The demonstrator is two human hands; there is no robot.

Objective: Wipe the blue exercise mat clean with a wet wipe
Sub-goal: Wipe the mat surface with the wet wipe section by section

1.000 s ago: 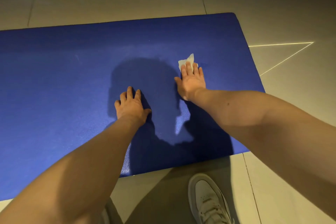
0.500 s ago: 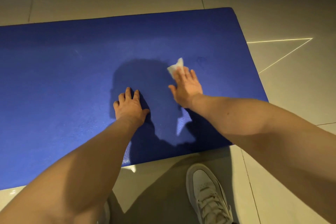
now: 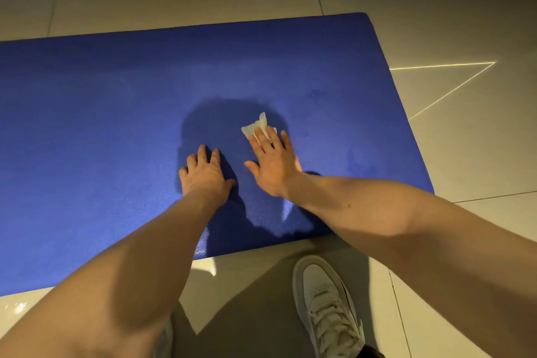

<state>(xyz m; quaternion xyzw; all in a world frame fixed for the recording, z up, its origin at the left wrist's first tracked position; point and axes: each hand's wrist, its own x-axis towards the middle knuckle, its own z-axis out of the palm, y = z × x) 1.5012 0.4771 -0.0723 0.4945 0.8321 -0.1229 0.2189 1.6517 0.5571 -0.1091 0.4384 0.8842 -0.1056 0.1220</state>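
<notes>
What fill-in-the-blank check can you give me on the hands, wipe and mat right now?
1. The right hand presses the wet wipe onto the ____ mat.
2. The left hand rests on the mat and holds ____.
3. The shoe beside the mat's near edge is ____ in colour.

Missing words: blue; nothing; white.

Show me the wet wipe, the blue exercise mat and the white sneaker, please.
wet wipe point(image 3: 257, 128): head view, exposed crumpled corner
blue exercise mat point(image 3: 87, 125): head view, bare left part
white sneaker point(image 3: 318, 277): head view, toe cap
</notes>
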